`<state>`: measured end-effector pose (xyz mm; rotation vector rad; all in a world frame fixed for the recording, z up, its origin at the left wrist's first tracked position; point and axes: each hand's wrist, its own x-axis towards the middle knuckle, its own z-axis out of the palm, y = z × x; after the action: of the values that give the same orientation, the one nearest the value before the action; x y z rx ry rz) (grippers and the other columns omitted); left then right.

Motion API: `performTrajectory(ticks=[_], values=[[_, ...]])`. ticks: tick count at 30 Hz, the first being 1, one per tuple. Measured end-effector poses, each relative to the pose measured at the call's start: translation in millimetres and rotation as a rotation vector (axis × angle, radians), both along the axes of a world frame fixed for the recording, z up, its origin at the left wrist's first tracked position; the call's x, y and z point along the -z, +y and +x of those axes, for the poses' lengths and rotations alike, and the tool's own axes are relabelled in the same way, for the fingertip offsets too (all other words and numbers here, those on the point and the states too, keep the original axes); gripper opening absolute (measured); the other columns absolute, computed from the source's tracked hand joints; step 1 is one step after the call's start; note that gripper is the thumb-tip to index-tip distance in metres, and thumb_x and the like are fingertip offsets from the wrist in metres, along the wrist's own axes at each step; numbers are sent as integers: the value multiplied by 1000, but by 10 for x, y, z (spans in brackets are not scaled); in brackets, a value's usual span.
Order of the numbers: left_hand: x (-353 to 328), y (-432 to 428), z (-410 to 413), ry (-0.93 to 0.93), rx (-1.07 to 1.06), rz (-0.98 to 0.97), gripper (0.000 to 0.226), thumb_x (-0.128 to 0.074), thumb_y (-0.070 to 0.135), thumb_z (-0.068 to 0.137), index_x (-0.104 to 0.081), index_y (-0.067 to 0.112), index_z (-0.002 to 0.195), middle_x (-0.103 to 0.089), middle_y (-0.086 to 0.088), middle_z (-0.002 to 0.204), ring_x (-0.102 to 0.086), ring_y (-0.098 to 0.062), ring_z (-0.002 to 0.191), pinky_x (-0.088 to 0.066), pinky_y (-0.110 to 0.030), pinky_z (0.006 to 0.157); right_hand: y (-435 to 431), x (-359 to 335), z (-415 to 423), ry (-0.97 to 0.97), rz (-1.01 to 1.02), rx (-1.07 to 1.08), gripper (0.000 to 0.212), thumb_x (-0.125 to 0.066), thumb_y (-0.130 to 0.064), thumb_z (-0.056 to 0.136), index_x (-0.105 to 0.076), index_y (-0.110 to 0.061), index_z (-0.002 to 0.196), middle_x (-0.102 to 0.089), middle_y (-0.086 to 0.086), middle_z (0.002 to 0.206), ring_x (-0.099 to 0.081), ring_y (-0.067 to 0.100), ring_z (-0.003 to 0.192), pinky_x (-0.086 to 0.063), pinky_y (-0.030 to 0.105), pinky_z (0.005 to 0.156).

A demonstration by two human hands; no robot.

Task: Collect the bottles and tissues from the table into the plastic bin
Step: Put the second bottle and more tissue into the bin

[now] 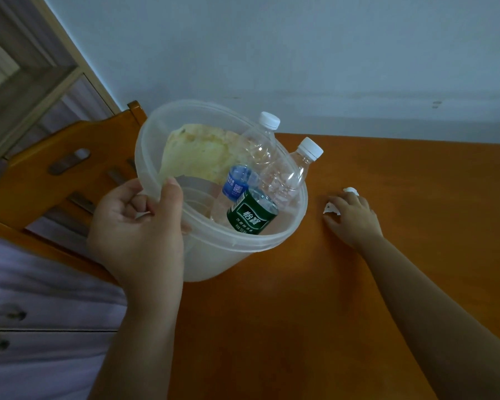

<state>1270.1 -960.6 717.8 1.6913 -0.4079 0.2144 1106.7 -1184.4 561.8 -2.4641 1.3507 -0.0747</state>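
My left hand [139,226] grips the near-left rim of the translucent plastic bin [243,246], holding it tilted at the left edge of the orange wooden table [358,284]. Inside the bin lie a clear bottle with a green label [251,216] and a clear bottle with a blue label [237,184]; their white caps [309,148] poke over the far rim. A yellowish crumpled sheet [197,154] lines the bin's far wall. My right hand [351,216] lies on the table over crumpled white tissues [331,208], fingers closing around them.
A wooden chair back [55,174] stands left of the table behind the bin. A pale wall runs along the table's far edge. Grey drawers [26,327] sit at lower left.
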Motion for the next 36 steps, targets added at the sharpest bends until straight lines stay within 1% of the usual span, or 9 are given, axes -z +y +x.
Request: performTrajectory(ticks=[7,12,15,18,23,25,31,33,36], values=[[-63,144,-102,65,-26,-23,44,-69,33,75,-64,-3,99,-53,2,64,-54,-12,55,-55,-31,54,418,30,-225,-77,-96,24,26,-55,-19,85,-58,-10,108,-51,15,122,-42,34,110,-47,44,75],[-119,394,-232,123,-16,-46,45,-70,33,73,-64,-5,97,-53,6,61,-53,-9,52,-53,-30,54,896,15,-493,-224,-38,111,25,-60,-15,82,-58,-6,105,-54,15,105,-45,31,98,-44,38,70],[-151,602,-311,142,11,-37,43,-69,31,74,-63,-8,93,-53,-1,60,-52,-12,51,-48,-25,50,1245,-69,-678,-326,-27,168,25,-64,-15,80,-59,-7,103,-54,14,100,-45,28,93,-39,33,66],[-180,817,-406,177,36,-24,44,-69,32,74,-63,-7,94,-55,-3,63,-55,-19,56,-50,-29,54,1566,-277,-826,-415,-49,185,26,-68,-13,77,-61,-9,102,-56,13,100,-48,28,92,-38,31,68],[-241,1186,-617,193,61,3,36,-69,33,76,-65,1,92,-56,1,62,-55,-10,52,-49,-23,51,2035,-824,-1028,-583,-96,157,28,-69,-12,76,-61,-12,103,-57,8,102,-52,23,96,-46,33,74],[-261,1329,-700,216,77,5,36,-68,37,74,-67,6,91,-60,0,64,-58,-11,54,-51,-26,52,2232,-1070,-1094,-642,-98,164,29,-68,-11,76,-61,-14,104,-57,5,105,-52,21,98,-47,32,76],[-252,1748,-932,233,136,27,53,-62,49,69,-65,3,95,-55,3,58,-54,-9,50,-47,-29,52,2835,-1770,-1241,-803,-147,62,27,-64,-16,77,-60,-19,104,-56,-3,103,-52,9,95,-41,13,74],[-264,1859,-1011,235,144,18,44,-65,44,72,-65,8,98,-57,5,60,-55,-1,49,-47,-21,50,3014,-1940,-1237,-813,-160,6,27,-64,-18,77,-60,-19,104,-56,-4,102,-51,7,94,-42,13,75],[-298,2018,-1122,228,181,18,32,-70,28,79,-65,8,103,-63,2,67,-58,3,52,-46,-10,48,3255,-2100,-1192,-804,-136,-63,26,-63,-19,78,-61,-19,104,-57,-5,104,-53,9,97,-46,20,78]])
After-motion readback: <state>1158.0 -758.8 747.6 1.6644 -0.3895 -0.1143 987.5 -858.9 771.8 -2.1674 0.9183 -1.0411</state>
